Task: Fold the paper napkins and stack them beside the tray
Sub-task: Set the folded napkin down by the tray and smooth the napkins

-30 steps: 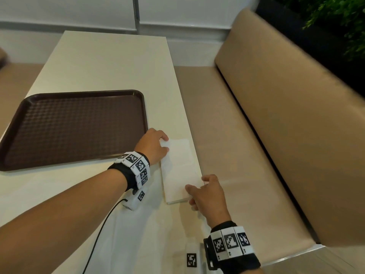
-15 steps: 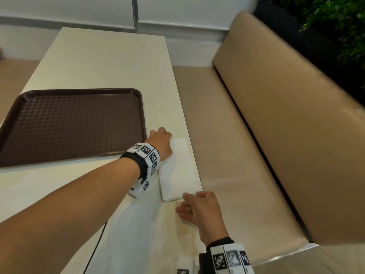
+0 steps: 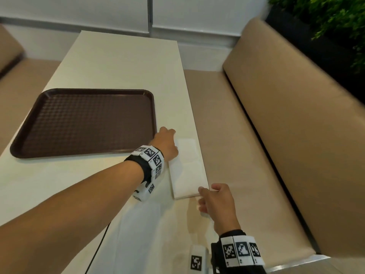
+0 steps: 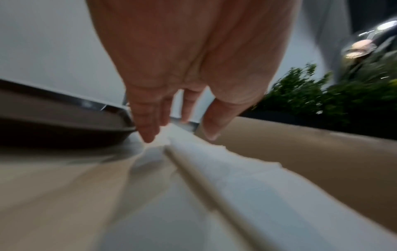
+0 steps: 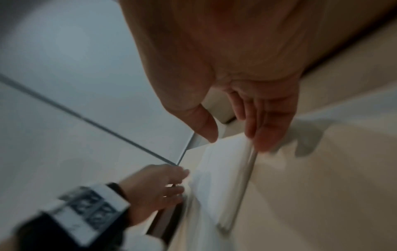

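A white folded napkin (image 3: pixel 187 171) lies flat along the table's right edge, just right of the brown tray's (image 3: pixel 83 123) near right corner. My left hand (image 3: pixel 167 141) rests on the napkin's far left edge with straight fingers, between tray and napkin. The left wrist view shows those fingertips (image 4: pixel 148 137) on the table by the tray rim (image 4: pixel 64 129), the napkin (image 4: pixel 225 169) running beneath. My right hand (image 3: pixel 215 202) sits at the napkin's near right corner. In the right wrist view, the right hand (image 5: pixel 236 141) has thumb and fingers loosely spread at the napkin's (image 5: pixel 221 178) edge, gripping nothing.
The cream table (image 3: pixel 122 66) runs away to a white wall. A beige bench seat (image 3: pixel 246 155) and backrest stand close on the right, with green plants (image 3: pixel 325 26) behind. A black cable trails from my left wrist along the table's near side.
My right hand drew back from the napkin's near corner to just off its near edge. My left hand shifted slightly along the left edge. The napkin stayed put.
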{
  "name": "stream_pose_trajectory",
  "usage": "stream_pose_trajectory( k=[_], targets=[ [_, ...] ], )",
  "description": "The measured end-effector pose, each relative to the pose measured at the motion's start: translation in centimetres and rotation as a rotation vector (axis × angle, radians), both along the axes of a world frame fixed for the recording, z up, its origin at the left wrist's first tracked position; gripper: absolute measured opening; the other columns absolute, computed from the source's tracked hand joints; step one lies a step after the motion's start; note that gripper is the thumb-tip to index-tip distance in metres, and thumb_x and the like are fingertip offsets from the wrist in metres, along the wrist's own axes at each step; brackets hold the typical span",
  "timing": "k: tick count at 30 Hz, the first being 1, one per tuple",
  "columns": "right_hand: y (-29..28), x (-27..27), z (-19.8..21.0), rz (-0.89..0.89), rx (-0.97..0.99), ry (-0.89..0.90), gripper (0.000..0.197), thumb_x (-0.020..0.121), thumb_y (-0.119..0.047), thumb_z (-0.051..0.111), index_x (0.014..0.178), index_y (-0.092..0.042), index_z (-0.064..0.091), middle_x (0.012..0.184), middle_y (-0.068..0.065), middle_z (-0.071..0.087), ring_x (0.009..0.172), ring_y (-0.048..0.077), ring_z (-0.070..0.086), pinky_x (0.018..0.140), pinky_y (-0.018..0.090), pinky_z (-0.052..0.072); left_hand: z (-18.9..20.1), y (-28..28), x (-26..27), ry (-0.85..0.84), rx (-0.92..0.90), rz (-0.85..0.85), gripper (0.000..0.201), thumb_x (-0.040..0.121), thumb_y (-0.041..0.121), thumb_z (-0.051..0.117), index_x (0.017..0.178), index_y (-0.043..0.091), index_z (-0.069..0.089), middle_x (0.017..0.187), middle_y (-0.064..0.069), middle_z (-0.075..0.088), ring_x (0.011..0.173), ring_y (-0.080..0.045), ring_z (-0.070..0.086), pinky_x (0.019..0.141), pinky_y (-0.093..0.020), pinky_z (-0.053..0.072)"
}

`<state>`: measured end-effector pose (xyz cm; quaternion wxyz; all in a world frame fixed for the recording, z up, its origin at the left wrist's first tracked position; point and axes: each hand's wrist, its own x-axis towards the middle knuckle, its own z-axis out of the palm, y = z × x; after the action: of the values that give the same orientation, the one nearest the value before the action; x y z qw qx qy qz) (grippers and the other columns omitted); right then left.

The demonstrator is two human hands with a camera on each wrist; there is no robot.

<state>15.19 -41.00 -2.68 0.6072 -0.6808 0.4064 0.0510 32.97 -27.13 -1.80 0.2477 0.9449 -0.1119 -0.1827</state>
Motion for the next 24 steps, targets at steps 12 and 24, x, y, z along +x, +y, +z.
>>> stream_pose_trajectory(
  k=[12,24],
  targets=[
    [-0.1,3.2,0.4,0.389,-0.426,-0.03,0.044,0.097,-0.018,0.056,0.14,-0.012,0.051,0.14,0.006,0.057,0.125,0.021,0.054,0.093,0.023,0.037,1.0,0.6,-4.0,0.21,-0.011,0.103,0.048,0.09,0.014,0.051,0.136,0.006,0.04,0.112,-0.011,0.061,0.092,-0.027,0.066,0.073,-0.034,0.057],
    [0.2,3.4,-0.5,0.65,-0.738,0.001,0.064,0.1,-0.029,0.052,0.158,-0.017,0.027,0.169,0.002,0.007,0.155,0.022,0.006,0.124,0.041,0.018,4.9,7.1,-4.7,0.103,-0.086,0.042,0.048,0.095,0.033,0.059,0.14,0.019,0.048,0.135,-0.003,0.057,0.116,-0.023,0.06,0.09,-0.03,0.051]
  ],
)
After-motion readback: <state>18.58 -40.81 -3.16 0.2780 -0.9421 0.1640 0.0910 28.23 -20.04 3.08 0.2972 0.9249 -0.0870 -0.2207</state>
